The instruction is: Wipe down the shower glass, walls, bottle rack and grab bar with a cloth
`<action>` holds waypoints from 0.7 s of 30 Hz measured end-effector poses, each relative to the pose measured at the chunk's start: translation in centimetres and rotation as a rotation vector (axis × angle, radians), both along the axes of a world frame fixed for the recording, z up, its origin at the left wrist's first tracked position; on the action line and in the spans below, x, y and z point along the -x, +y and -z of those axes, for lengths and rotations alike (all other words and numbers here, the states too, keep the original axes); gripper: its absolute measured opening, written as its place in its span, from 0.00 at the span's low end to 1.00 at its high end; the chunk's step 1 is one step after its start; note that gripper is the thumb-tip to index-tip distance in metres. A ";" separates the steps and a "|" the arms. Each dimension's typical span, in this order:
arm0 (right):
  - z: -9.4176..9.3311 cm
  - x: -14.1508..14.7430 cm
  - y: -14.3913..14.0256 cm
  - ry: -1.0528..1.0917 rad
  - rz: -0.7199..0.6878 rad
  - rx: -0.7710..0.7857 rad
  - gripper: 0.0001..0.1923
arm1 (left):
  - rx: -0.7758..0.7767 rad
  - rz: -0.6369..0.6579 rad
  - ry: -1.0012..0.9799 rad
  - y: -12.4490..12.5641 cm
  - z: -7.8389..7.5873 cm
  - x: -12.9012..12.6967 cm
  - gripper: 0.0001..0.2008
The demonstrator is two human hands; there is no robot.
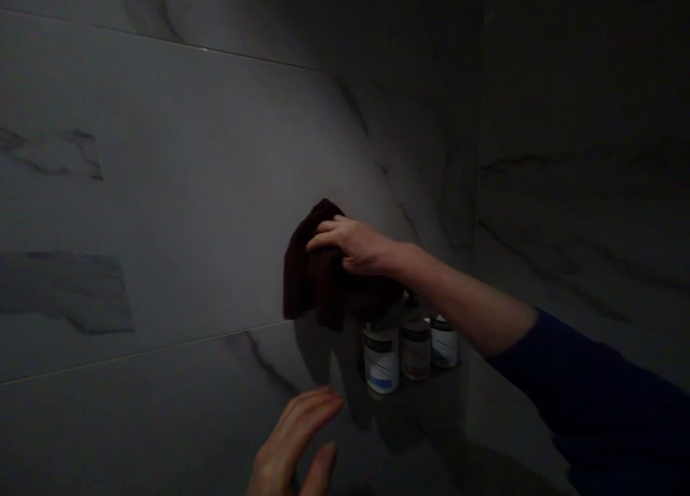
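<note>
Dim light, marble-look tiled wall (162, 194) filling most of the frame, a corner running down at right of centre.

Right hand (353, 244), centre of frame, arm in a dark blue sleeve (604, 402) reaching in from the lower right. Fingers lie flat and spread over a dark cloth (315, 277), pressing it against the wall tile; thumb side partly hidden, so whether it pinches the cloth cannot be told. Cloth is bunched, hanging in folds below the hand.

Left hand (296, 442), bottom centre of frame, open, fingers loosely extended, holding nothing; it sits near the wall, contact not clear.

Just below the right wrist, three small bottles (412, 348) stand upright side by side on a shelf (425, 384) in the corner, white labels, dark caps. The cloth's lower edge hangs just beside the leftmost bottle.
</note>
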State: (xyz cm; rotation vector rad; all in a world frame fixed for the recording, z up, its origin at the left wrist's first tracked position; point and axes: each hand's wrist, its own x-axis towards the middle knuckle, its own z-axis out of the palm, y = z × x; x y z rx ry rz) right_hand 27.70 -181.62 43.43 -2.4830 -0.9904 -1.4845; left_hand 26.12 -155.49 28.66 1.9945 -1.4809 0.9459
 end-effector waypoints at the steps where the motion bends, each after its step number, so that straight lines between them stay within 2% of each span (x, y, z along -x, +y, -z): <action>1: 0.3 0.8 -1.0 0.131 -0.047 -0.069 0.27 | 0.010 0.005 -0.003 -0.5 0.1 -0.4 0.16; 3: 1.4 1.8 -2.4 0.416 -0.104 -0.124 0.24 | 0.031 0.015 0.019 -1.6 0.1 -1.6 0.14; 5: 3.0 2.1 -3.0 0.606 -0.059 -0.077 0.21 | 0.067 0.007 0.080 -2.8 0.1 -2.9 0.10; 8: 4.5 1.5 -2.7 0.641 0.087 0.044 0.25 | 0.091 -0.029 0.206 -4.8 0.4 -4.8 0.10; 10: 4.3 0.9 -2.2 0.639 0.162 0.102 0.28 | 0.131 -0.071 0.270 -5.8 0.7 -5.7 0.13; 12: 3.2 0.5 -2.0 0.667 0.228 0.144 0.26 | 0.183 -0.091 0.334 -6.4 1.1 -6.3 0.14; 15: 1.6 0.4 -2.7 0.697 0.218 0.144 0.20 | 0.245 -0.070 0.381 -6.4 1.5 -6.5 0.16; 18: 1.3 0.9 -5.5 0.656 0.071 -0.034 0.18 | 0.256 -0.088 0.325 -5.8 1.2 -6.2 0.17; 19: 1.6 1.1 -6.8 0.612 0.044 -0.149 0.18 | 0.246 -0.091 0.299 -5.7 0.9 -6.2 0.16; 21: 2.3 1.6 -9.5 0.474 0.078 -0.407 0.20 | 0.217 -0.076 0.267 -5.8 0.3 -6.1 0.15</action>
